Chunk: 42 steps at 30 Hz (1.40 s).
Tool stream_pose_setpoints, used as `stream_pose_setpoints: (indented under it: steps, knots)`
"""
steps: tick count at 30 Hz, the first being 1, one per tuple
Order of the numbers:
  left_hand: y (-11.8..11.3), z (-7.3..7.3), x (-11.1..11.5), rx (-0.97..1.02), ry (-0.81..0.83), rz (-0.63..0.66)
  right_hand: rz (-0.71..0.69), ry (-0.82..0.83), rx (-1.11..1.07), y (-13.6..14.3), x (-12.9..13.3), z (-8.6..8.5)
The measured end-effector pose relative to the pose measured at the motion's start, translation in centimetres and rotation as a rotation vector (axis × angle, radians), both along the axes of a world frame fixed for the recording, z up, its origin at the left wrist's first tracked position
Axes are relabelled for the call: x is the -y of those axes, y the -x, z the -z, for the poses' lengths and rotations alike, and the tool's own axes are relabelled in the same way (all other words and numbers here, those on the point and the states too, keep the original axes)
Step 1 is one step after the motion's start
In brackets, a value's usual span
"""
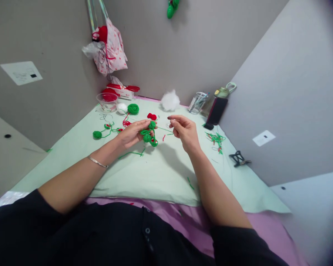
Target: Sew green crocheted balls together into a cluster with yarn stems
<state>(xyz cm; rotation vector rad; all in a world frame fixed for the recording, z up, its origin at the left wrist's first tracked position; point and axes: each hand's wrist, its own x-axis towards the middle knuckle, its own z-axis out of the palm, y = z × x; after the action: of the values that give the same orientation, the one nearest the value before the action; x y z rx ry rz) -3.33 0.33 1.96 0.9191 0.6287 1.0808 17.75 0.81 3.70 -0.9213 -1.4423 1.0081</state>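
Note:
My left hand (134,133) is closed on a small green crocheted piece (147,137), which has rounded lobes and red-and-white spots. From that piece a thin green yarn strand (164,129) stretches across to my right hand (185,132). The right fingers are bent with the thumb near the index finger, pinching the strand; whether a needle is there too is too small to tell. Just beyond the left fingertips lies a red crocheted bow (151,116). Below the piece, a loose green yarn tail (131,153) rests on the pale green cloth (155,177).
Behind stand a green yarn ball (133,109), white yarn ball (122,108), clear tub (107,102), tissue box (124,92) and white stuffing (170,100). At right are a pen cup (197,103), phone (217,111), yarn scraps (215,139) and black claw clip (238,159). A polka-dot bag (113,50) hangs left.

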Motion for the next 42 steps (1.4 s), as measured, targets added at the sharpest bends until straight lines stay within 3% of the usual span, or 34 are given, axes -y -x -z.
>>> stream_pose_setpoints:
  steps: [5,11,29,39,42]
  knots:
    - [0.1,0.3,-0.3,0.019,-0.017,-0.009,-0.044,-0.054,0.145,0.7,0.3,0.4]
    - [0.1,0.2,-0.2,0.012,-0.006,-0.002,0.031,-0.225,0.213,1.2,0.3,1.1]
    - [0.1,1.1,-0.5,-0.059,-0.085,-0.029,0.053,-0.238,0.416,1.3,0.7,1.6]
    - [0.2,1.3,-0.4,-0.105,-0.14,-0.025,0.047,-0.11,0.427,1.5,0.3,2.1]
    - [0.1,1.4,-0.4,-0.07,-0.141,-0.016,0.086,-0.15,0.407,1.3,-0.1,2.1]
